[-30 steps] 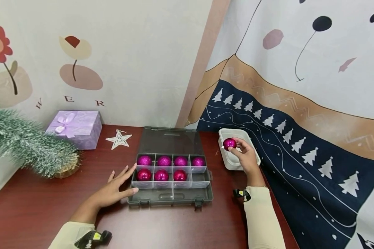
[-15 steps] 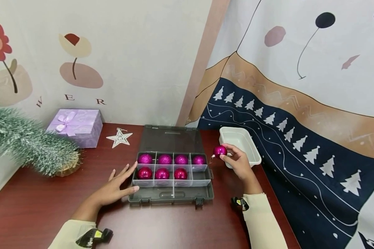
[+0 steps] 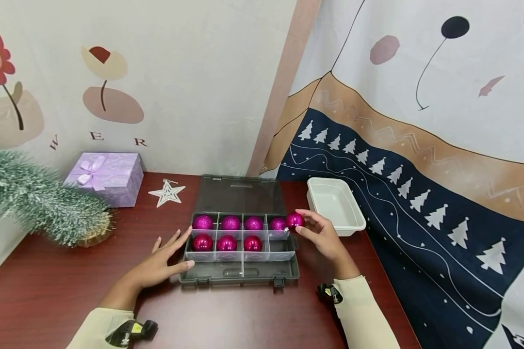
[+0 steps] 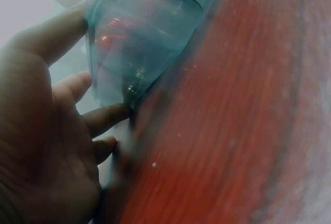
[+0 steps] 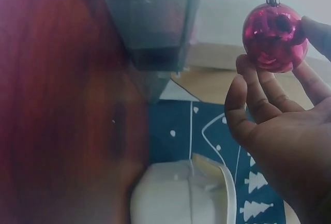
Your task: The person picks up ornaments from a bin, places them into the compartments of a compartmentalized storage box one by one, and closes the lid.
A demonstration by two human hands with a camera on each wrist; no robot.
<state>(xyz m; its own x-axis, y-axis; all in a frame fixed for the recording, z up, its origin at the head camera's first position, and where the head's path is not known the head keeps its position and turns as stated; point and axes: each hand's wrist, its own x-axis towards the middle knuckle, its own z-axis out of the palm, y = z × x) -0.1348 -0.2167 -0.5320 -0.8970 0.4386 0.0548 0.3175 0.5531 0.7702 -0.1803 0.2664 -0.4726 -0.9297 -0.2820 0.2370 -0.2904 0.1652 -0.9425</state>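
Note:
My right hand pinches a shiny magenta Christmas ball between thumb and fingers, over the right edge of an open grey divided box. In the right wrist view the ball shows a metal cap with a hook. Four-across compartments fill the box's two back rows. Glittery balls sit along the back row, and shiny balls occupy three cells of the row in front, whose rightmost cell is bare. My left hand, fingers spread, touches the box's left side.
A white plastic tub stands right of the box against the hanging cloth. Behind the left hand are a white star, a lilac gift box and a frosted small tree. The box's lid lies back toward the wall.
My right hand has carried the magenta ball from over the white tub leftward to the box's right edge. The left hand stays at the box's left side.

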